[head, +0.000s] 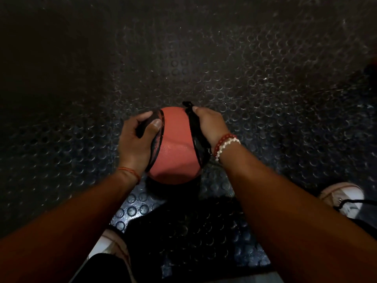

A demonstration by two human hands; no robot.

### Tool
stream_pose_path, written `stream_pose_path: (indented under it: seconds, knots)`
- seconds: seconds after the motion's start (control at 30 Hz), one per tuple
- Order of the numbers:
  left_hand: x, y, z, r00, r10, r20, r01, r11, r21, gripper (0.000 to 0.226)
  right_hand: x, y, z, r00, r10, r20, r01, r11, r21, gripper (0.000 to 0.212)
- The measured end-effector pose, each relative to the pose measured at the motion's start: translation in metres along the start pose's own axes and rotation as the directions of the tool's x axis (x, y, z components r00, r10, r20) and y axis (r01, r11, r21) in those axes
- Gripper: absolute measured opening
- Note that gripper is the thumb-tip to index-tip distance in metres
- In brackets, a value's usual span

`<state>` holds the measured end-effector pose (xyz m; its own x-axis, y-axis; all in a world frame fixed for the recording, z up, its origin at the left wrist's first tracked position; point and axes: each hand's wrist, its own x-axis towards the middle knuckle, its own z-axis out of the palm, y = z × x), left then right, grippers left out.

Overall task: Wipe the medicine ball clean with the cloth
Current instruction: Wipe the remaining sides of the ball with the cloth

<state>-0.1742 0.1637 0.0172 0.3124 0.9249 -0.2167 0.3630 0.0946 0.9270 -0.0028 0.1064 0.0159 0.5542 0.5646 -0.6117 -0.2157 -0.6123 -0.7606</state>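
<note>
1. Holding the medicine ball [174,148] between both hands, you have it low in front of you, over a dark studded rubber floor [265,78]; can't tell if it rests on the floor or hangs just above.
2. Your left hand [136,142] cups the ball's left side, fingers curled on a black panel or strap there, thumb pressed flat.
3. Your right hand [208,124] wraps the right side, closed on dark fabric [194,127], prob. the cloth, w/ a corner sticking up past the fingertips.
4. Handling, as a guess: ball looks dense and heavy, pebbled rubber skin, decent grip, slightly shiny so maybe damp.
5. Best hold: opposite sides, palms under the widest part; steady w/ left, wipe w/ right.
6. Shoes [344,198] sit near your right forearm.
</note>
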Motion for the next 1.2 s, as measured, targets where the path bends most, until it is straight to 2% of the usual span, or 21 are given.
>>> stream_pose_path:
  seconds: [0.07, 0.1, 0.13, 0.23, 0.27, 0.33, 0.37, 0.43, 0.53, 0.67, 0.73, 0.77, 0.8, 0.87, 0.9, 0.97, 1.07, 1.2]
  knots:
    - [-0.001, 0.002, 0.002, 1.000, 0.005, 0.009, -0.005, 1.000, 0.020, 0.041, 0.007, 0.007, -0.007, 0.979, 0.201, 0.029, -0.203, 0.972, 0.119, 0.037]
    - [0.000, 0.001, 0.002, 1.000, 0.007, 0.015, -0.008, 0.999, 0.032, 0.043, 0.007, 0.012, -0.008, 0.974, 0.226, 0.035, -0.228, 0.966, 0.125, 0.040]
    - [0.001, 0.001, 0.002, 1.000, 0.005, 0.021, -0.006, 0.999, 0.039, 0.046, 0.003, 0.016, -0.008, 0.981, 0.193, -0.001, -0.192, 0.973, 0.129, 0.039]
    - [0.008, 0.002, 0.002, 1.000, -0.010, 0.023, 0.009, 0.999, 0.036, 0.045, -0.035, 0.028, 0.003, 0.976, -0.027, -0.217, 0.078, 0.970, 0.228, 0.039]
    - [0.010, 0.002, 0.002, 1.000, -0.012, 0.024, 0.011, 0.999, 0.036, 0.043, -0.051, 0.032, 0.007, 0.954, -0.111, -0.280, 0.168, 0.968, 0.189, 0.044]
    - [0.014, 0.003, 0.003, 1.000, -0.012, 0.026, 0.011, 0.999, 0.040, 0.039, -0.078, 0.038, 0.017, 0.914, -0.294, -0.278, 0.312, 0.950, 0.023, 0.050]
    - [0.015, 0.003, 0.003, 1.000, -0.011, 0.028, 0.010, 0.999, 0.039, 0.038, -0.086, 0.038, 0.021, 0.898, -0.362, -0.249, 0.359, 0.931, -0.061, 0.050]
    - [0.015, 0.003, 0.003, 0.999, -0.015, 0.036, 0.014, 0.999, 0.029, 0.038, -0.082, 0.032, 0.021, 0.891, -0.393, -0.227, 0.359, 0.916, -0.178, 0.048]
    - [0.012, 0.002, 0.001, 0.998, -0.007, 0.057, 0.006, 1.000, 0.026, 0.034, -0.050, 0.013, 0.014, 0.928, -0.320, -0.189, 0.275, 0.933, -0.230, 0.036]
    - [0.015, -0.001, 0.000, 0.998, -0.032, 0.046, 0.032, 0.999, 0.002, 0.044, -0.013, -0.002, 0.006, 0.963, -0.223, -0.148, 0.214, 0.974, -0.080, 0.028]
    - [0.015, -0.001, -0.001, 0.998, -0.045, 0.041, 0.045, 0.999, 0.005, 0.047, -0.003, -0.001, -0.002, 0.997, -0.061, -0.046, 0.057, 0.995, -0.082, 0.032]
    - [0.014, -0.002, -0.001, 0.998, -0.045, 0.041, 0.045, 0.999, 0.011, 0.046, 0.001, 0.002, -0.010, 0.998, 0.053, -0.032, -0.055, 0.997, -0.048, 0.035]
    - [0.012, -0.001, -0.001, 0.998, -0.037, 0.042, 0.036, 0.999, 0.022, 0.045, 0.002, 0.006, -0.014, 0.993, 0.103, -0.060, -0.104, 0.995, -0.006, 0.038]
    - [0.011, -0.001, 0.000, 0.999, -0.018, 0.047, 0.016, 0.999, 0.043, 0.041, -0.006, 0.019, -0.015, 0.989, 0.110, -0.098, -0.092, 0.981, 0.172, 0.038]
    - [0.011, 0.000, 0.001, 0.999, -0.014, 0.051, 0.012, 0.999, 0.042, 0.040, -0.016, 0.028, -0.010, 0.991, 0.061, -0.117, -0.031, 0.970, 0.241, 0.036]
    - [0.015, 0.002, 0.003, 0.998, -0.015, 0.057, 0.013, 0.999, 0.033, 0.037, -0.042, 0.044, 0.006, 0.961, -0.051, -0.272, 0.134, 0.945, 0.297, 0.036]
    - [0.018, 0.002, 0.003, 0.998, -0.015, 0.058, 0.014, 1.000, 0.018, 0.037, -0.076, 0.054, 0.021, 0.916, -0.232, -0.326, 0.288, 0.948, 0.135, 0.046]
    - [0.017, 0.001, 0.001, 0.997, -0.029, 0.067, 0.030, 0.999, -0.018, 0.038, -0.072, 0.034, 0.016, 0.890, -0.395, -0.229, 0.370, 0.918, -0.144, 0.044]
